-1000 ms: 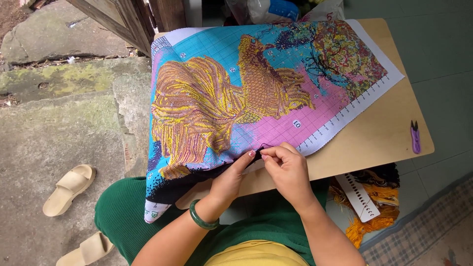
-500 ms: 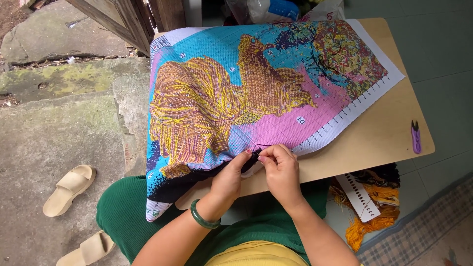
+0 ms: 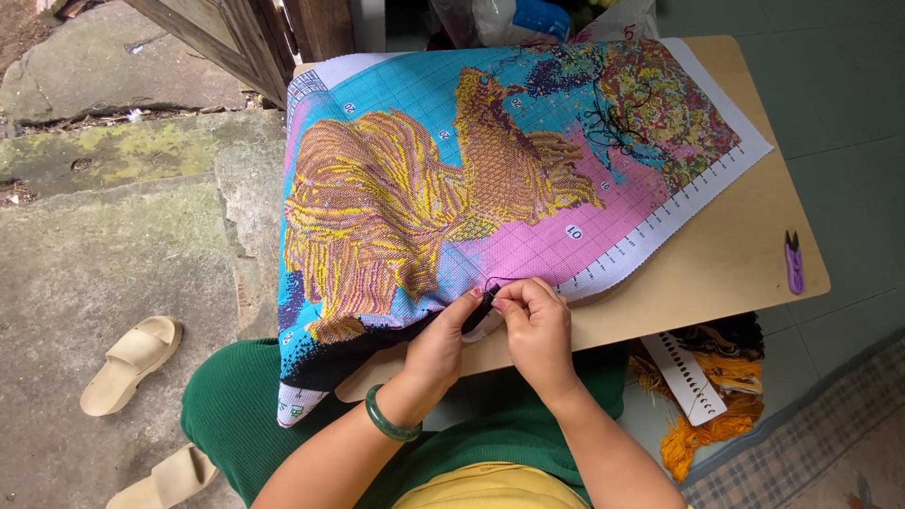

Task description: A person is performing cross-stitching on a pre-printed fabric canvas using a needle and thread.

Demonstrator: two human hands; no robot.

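Stone paving [image 3: 104,245], grey and mossy, fills the ground well to the left of your fingers. Closer in, a pale wooden board [image 3: 726,254] serves as your tabletop, its near edge running just under your fingertips. Spread over it is the big cross-stitch canvas [image 3: 452,188], printed in turquoise and pink with a golden-yellow fish design; its lower edge hangs off the board, touching both your hands.

Your green trousers [image 3: 236,424] sit below the wrists. Your left hand [image 3: 441,344], with a dark green bangle [image 3: 388,419] at the wrist, pinches the canvas edge between thumb and forefinger. Your right hand [image 3: 537,330] is clenched tight just beside it, fingertips closed on a dark thread [image 3: 483,302] at the pink part of the fabric; a needle may be in that grip, too small to tell.

Down to the right of your right hand lies a heap of orange and yellow skeins [image 3: 716,415] with a white thread card [image 3: 686,375]. Two beige slippers [image 3: 132,363] rest well left of your left hand. Small purple thread snips [image 3: 794,264] lie far right on the board.
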